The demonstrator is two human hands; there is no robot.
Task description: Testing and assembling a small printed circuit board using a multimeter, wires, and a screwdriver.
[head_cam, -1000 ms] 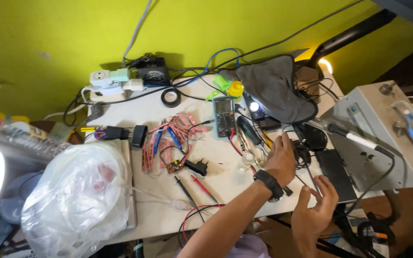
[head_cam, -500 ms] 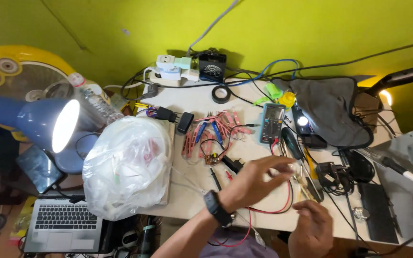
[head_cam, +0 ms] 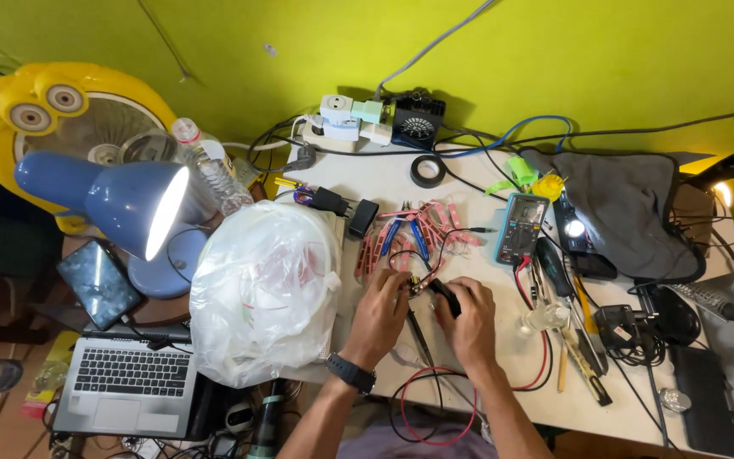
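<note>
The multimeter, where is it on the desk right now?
In the head view the multimeter lies flat right of centre on the white table, between the pile of pink clips on its left and the grey cloth on its right.

Two hands (head_cam: 380, 310), one lamp (head_cam: 121, 200), one laptop (head_cam: 125, 382), one multimeter (head_cam: 520, 228)

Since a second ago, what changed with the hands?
Both hands came in from the desk's right edge to its middle. The left hand and right hand now meet on a small black part with wires, which neither held earlier. The multimeter, tape roll and plastic bag stayed put.
</note>
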